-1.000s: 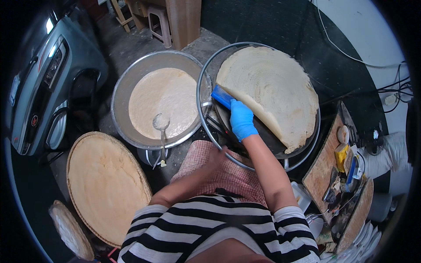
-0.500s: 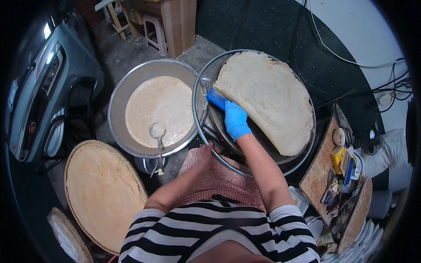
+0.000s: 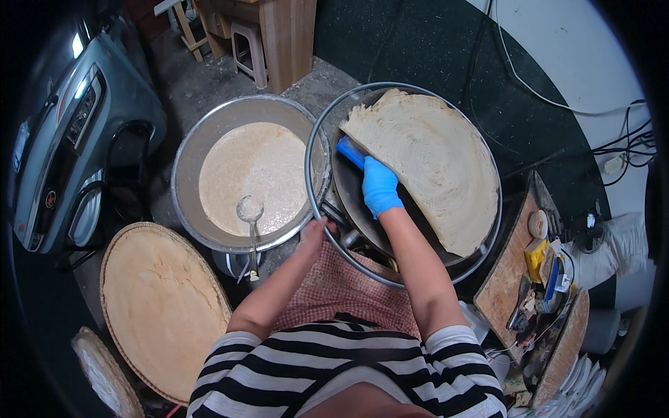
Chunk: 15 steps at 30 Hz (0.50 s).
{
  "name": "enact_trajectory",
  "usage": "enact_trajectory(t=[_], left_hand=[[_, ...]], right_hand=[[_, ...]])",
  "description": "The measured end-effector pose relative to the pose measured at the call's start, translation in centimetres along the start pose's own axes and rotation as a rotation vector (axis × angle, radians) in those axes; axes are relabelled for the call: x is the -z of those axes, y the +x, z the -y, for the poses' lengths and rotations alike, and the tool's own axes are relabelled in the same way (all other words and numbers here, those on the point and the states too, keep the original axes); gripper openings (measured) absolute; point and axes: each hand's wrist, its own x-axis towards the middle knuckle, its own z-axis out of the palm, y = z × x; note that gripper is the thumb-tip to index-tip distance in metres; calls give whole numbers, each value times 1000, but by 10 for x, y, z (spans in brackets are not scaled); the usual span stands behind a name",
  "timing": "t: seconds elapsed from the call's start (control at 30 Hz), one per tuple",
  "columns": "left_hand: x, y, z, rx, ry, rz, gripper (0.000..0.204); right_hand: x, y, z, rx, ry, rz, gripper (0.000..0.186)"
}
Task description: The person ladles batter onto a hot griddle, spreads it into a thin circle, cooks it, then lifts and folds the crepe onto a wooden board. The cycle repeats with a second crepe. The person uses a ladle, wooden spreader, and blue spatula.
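Observation:
My right hand (image 3: 380, 188), in a blue glove, is closed on a blue scraper (image 3: 350, 152) at the left side of a large thin pancake (image 3: 435, 164). The pancake lies on a dark round griddle (image 3: 348, 184); its left edge is lifted from the surface, and a strip of griddle shows beside it. A grey metal ring (image 3: 311, 167) encircles the griddle. My bare left hand (image 3: 315, 235) is at the ring's lower left, beside the batter bowl's rim; its fingers are partly hidden and blurred, so a grip on the ring cannot be confirmed.
Left of the griddle stands a wide metal bowl (image 3: 182, 188) of pale batter with a ladle (image 3: 251, 216). A round tray of stacked pancakes (image 3: 164, 306) sits lower left. A scooter (image 3: 77, 146) is far left. Wooden boards (image 3: 512, 279) and clutter lie right.
The scraper and my right hand have shifted slightly right and down. The pancake's left edge has moved right, exposing more griddle. My left hand has moved slightly left and up along the ring.

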Motion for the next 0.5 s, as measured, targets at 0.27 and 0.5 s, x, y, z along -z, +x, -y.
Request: enact_trajectory(t=[0.27,0.5], left_hand=[[-53,-59,95,82,393,316,36],[-4,4,5,-131,-116,-9,27]], right_hand=[[-9,13,-14,-93,142,-74,10],[7,21,-21,-138,123,61,10]])
